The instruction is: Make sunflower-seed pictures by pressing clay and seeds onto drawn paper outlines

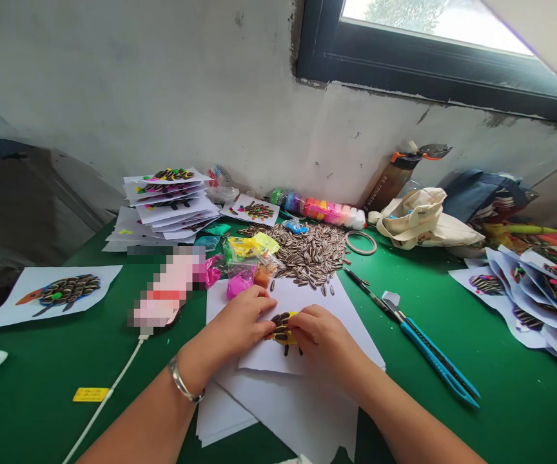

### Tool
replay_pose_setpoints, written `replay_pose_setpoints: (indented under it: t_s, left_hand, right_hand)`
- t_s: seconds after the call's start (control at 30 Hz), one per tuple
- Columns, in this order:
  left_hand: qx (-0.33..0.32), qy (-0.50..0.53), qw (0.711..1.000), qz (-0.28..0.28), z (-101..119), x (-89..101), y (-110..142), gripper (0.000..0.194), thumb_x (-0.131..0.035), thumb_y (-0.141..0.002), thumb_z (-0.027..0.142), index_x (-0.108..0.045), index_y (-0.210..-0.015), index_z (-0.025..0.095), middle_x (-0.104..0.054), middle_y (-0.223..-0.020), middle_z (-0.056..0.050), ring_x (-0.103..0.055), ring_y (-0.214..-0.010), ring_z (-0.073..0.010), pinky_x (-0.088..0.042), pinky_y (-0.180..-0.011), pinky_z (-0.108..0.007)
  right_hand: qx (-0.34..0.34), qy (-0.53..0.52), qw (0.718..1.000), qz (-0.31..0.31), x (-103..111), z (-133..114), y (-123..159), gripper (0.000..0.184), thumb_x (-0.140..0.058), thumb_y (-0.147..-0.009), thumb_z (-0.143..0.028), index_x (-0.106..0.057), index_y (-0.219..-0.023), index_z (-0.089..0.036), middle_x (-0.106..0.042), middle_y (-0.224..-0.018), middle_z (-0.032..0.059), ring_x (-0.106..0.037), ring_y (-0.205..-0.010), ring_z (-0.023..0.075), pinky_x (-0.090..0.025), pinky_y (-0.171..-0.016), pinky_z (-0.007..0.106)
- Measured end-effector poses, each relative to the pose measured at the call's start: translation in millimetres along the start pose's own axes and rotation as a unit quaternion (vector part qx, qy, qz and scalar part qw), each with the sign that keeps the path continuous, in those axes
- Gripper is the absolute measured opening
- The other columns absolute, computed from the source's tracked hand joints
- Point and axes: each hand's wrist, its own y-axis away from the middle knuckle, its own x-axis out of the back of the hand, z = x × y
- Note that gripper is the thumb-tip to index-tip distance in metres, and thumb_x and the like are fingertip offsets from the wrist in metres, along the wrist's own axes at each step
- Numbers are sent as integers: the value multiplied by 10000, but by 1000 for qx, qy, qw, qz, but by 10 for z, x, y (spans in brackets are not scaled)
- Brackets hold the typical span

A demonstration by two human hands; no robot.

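Both my hands rest on a white sheet of paper (302, 296) on the green table (41, 361). Between them lies a small yellow clay shape covered with striped sunflower seeds (282, 326). My left hand (240, 319), a silver bracelet on its wrist, presses its fingertips on the left side of the shape. My right hand (324, 338) is curled with its fingertips pinched at the right side of the shape; what they pinch is too small to see. A pile of loose sunflower seeds (310, 251) lies just beyond the paper.
Small bags of coloured clay (247, 264) sit left of the seeds. A stack of finished seed pictures (167, 200) stands at the back left, with more at the right (539, 283) and one at the left (51, 293). Blue scissors (428, 351), a tape ring (360, 242), a cloth bag (423, 219) and a cable (109, 393) are nearby.
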Motion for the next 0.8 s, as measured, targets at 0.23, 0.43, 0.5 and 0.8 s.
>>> replay_pose_setpoints:
  t_s: [0.23,0.43,0.5,0.8]
  left_hand:
    - [-2,-1,1000,-1,-9,2,-11,224,-599,-821,252,-684,-1023,207,-567,-1150,-75,-557,-1081,-234,-437,-951,-343]
    - [-1,-4,1000,-4,0,14,1,256,-597,-818,240,-678,-1057,192,-568,-1140,-85,-565,-1066,-236,-444,-940,-338]
    - [-2,-3,1000,-5,-1,11,2,261,-600,-816,240,-678,-1060,193,-565,-1146,-86,-563,-1069,-237,-441,-945,-339]
    - [-15,1,1000,10,-58,-38,-14,255,-601,-810,261,-681,-1048,215,-574,-1133,-76,-578,-998,-235,-465,-912,-348]
  right_hand:
    - [-5,6,1000,24,-19,47,8,182,-575,-814,-33,-650,-748,-186,-592,-752,26,-535,-722,150,-366,-616,227]
    - [7,19,1000,11,-50,52,4,190,-526,-866,-69,-647,-760,-170,-592,-755,40,-523,-731,160,-376,-631,242]
    - [12,25,1000,9,-56,54,0,191,-521,-875,-77,-642,-757,-166,-592,-757,43,-520,-737,163,-378,-637,246]
    - [27,32,999,-13,-47,21,-35,184,-537,-883,-79,-619,-751,-178,-599,-754,30,-503,-745,161,-373,-655,250]
